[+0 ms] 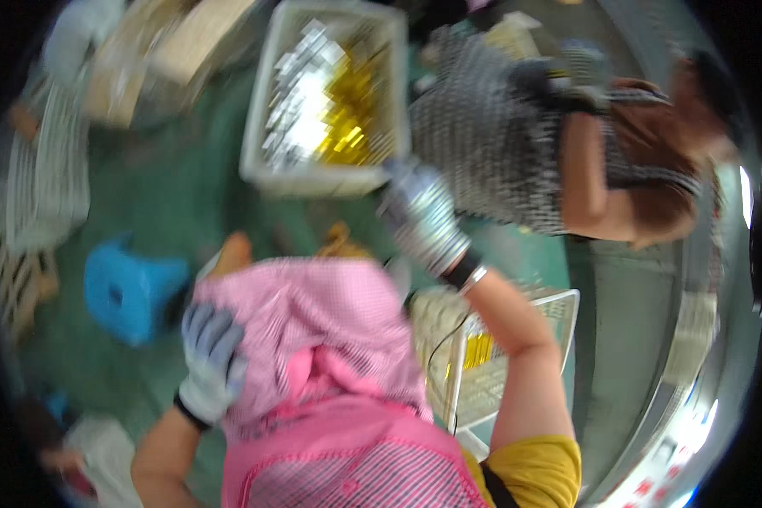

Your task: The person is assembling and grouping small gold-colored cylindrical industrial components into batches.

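Observation:
My left hand [210,360], in a grey-and-white work glove, lies with its fingers stretched out over the pink checked apron [313,296] on my lap. My right hand [427,216], gloved alike, reaches forward to the near right corner of a white plastic crate [258,161]. Its fingertips are at the crate's rim; motion blur hides whether they grip it. Inside the crate lie shiny silver pieces [305,106] on the left and shiny gold pieces [349,110] on the right.
A blue plastic stool [131,292] stands on the green floor at left. Beside my right forearm is another pale crate [436,334] with gold pieces [480,349]. A co-worker in a patterned apron [491,135] sits at far right. Stacked crates [46,178] and cardboard boxes [199,38] line the far left.

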`<state>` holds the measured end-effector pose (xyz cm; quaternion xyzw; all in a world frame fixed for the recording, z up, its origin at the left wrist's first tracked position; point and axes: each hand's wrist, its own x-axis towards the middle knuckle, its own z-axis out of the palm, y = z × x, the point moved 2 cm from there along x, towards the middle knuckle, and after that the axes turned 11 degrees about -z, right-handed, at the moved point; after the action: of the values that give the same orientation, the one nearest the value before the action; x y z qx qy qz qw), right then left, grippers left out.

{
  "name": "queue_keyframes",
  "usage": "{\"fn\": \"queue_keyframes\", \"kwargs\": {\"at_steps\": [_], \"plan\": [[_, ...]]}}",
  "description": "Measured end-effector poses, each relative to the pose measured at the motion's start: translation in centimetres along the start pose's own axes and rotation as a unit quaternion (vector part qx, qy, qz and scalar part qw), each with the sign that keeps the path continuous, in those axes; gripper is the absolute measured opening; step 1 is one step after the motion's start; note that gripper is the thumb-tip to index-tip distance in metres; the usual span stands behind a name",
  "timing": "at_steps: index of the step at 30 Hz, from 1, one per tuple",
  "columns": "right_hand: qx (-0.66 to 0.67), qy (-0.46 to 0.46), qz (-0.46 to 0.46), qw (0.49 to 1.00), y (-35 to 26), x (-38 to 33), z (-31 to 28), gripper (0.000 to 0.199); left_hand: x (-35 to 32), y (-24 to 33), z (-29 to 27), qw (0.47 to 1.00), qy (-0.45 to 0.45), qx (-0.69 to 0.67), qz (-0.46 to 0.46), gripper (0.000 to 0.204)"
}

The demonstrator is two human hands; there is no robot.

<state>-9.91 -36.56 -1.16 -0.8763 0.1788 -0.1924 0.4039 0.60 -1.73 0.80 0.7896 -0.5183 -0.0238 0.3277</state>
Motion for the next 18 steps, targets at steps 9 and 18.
{"fn": "queue_keyframes", "kwargs": {"at_steps": [9, 18], "plan": [[-0.218, -0.321, -0.049, 0.92, 7.9, 8.4, 9.6, 0.056, -5.3, -2.5, -0.9, 0.993, -0.076, -0.029, -0.087, 0.031], [-0.21, -0.479, 0.02, 0.852, 10.3, 13.5, 15.1, 0.088, -5.3, -3.3, -2.2, 0.993, -0.079, -0.039, -0.084, 0.028]]}}
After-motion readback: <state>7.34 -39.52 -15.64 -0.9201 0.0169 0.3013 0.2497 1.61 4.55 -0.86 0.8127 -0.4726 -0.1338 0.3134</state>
